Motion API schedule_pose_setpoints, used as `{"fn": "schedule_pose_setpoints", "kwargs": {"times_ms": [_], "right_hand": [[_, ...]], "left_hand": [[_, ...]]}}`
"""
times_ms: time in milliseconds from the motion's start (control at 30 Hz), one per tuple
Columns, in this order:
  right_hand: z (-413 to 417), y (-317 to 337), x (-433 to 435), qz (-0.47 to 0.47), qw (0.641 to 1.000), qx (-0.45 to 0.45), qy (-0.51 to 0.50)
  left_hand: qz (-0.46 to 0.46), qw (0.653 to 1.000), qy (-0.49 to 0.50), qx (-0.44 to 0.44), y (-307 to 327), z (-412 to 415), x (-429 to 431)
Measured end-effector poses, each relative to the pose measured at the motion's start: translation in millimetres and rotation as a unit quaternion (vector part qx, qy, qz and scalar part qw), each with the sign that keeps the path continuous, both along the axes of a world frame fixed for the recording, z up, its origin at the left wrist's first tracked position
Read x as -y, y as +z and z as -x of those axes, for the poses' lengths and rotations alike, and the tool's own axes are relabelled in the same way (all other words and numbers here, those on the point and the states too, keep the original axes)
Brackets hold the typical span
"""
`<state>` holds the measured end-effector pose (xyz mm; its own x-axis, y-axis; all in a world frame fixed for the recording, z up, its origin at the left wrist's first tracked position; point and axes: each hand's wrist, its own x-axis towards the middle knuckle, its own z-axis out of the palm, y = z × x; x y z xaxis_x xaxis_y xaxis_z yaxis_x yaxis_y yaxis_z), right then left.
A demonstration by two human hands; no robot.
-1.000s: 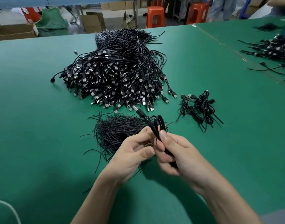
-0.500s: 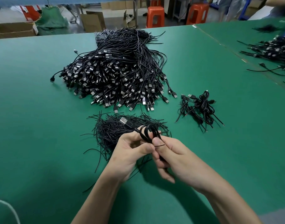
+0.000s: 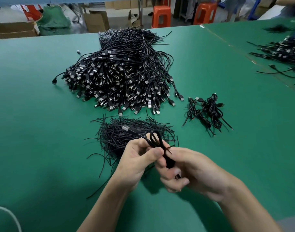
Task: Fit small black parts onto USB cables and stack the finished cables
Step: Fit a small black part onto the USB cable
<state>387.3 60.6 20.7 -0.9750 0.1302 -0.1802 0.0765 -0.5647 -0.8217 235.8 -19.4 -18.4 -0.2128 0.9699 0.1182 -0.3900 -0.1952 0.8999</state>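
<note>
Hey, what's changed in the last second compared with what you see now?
The looped cable came down toward the person, and its USB plug swung left over the tie pile. A thin tie now sticks out at its waist, where the left hand and right hand both still pinch it. Nothing was let go. The big cable heap and the finished bundles stayed put.

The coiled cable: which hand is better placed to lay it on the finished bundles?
Probably right: the right hand grips the coiled cable and lies nearer the finished bundles.
</note>
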Motion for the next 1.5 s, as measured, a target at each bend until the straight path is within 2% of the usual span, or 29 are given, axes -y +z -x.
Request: {"fn": "schedule_pose_setpoints", "kwargs": {"times_ms": [67,167,267,333,367,400,467,533,600,667,800,1000,1067,1133,1200,1267,1367,1433,1500], "right_hand": [[1.2,-4.2,2.0,0.038,0.999,-0.001,-0.020],[4.3,-12.2,8.7,0.021,0.996,0.002,-0.085],[6.9,-18.8,11.9,-0.042,0.989,0.025,-0.140],[8.4,-22.9,9.7,-0.146,0.971,0.053,-0.182],[9.0,-24.3,8.5,-0.236,0.946,0.068,-0.211],[8.7,-25.4,6.9,-0.339,0.902,0.082,-0.253],[4.1,-26.8,0.7,-0.515,0.787,0.085,-0.328],[-1.4,-24.4,-7.9,-0.629,0.705,0.029,-0.327],[-4.7,-20.9,-16.3,-0.698,0.657,-0.033,-0.283],[-6.1,-17.5,-23.8,-0.723,0.642,-0.056,-0.247],[-11.7,-12.1,-30.9,-0.728,0.649,-0.074,-0.209],[-10.4,-12.4,-32.9,-0.782,0.582,-0.083,-0.209],[-6.8,-10.3,-33.1,-0.783,0.583,-0.082,-0.203],[-1.6,-8.3,-31.9,-0.762,0.606,-0.078,-0.215],[6.0,-7.1,-28.4,-0.713,0.650,-0.058,-0.256],[15.0,-7.5,-24.3,-0.625,0.709,-0.009,-0.327],[29.5,-8.4,-19.2,-0.392,0.828,0.037,-0.400],[36.8,-8.0,-14.7,-0.265,0.869,0.047,-0.414],[42.0,-6.4,-11.2,-0.183,0.886,0.055,-0.422]], "left_hand": [[-0.003,1.000,0.008,-0.002,-0.7,1.5,-1.4],[0.014,0.999,0.031,-0.001,-3.0,1.5,-3.0],[0.035,0.999,0.035,-0.003,-6.1,1.1,-1.9],[0.032,0.999,0.014,0.003,-7.9,0.9,-1.2],[0.030,0.999,0.025,-0.007,-8.8,1.0,-1.5],[0.033,0.998,0.047,-0.016,-8.3,1.0,-1.9],[0.054,0.995,0.084,-0.031,-9.1,1.7,-3.6],[0.073,0.993,0.073,-0.055,-10.8,2.2,-4.7],[0.087,0.992,0.041,-0.081,-12.5,3.0,-4.3],[0.117,0.989,0.030,-0.086,-11.9,4.3,-4.1],[0.151,0.988,0.000,-0.040,-9.7,4.3,-4.7],[0.181,0.983,-0.040,-0.016,-10.8,4.4,-4.8],[0.182,0.982,-0.046,-0.006,-10.7,6.1,-5.9],[0.182,0.983,-0.034,-0.007,-8.1,8.3,-7.9],[0.176,0.983,-0.002,-0.041,-3.8,10.5,-10.6],[0.155,0.978,0.068,-0.121,4.2,10.1,-12.8],[0.100,0.931,0.215,-0.278,7.9,5.7,-15.2],[0.067,0.893,0.273,-0.351,9.0,1.4,-13.9],[0.023,0.851,0.293,-0.434,9.4,-0.3,-9.9]]}}
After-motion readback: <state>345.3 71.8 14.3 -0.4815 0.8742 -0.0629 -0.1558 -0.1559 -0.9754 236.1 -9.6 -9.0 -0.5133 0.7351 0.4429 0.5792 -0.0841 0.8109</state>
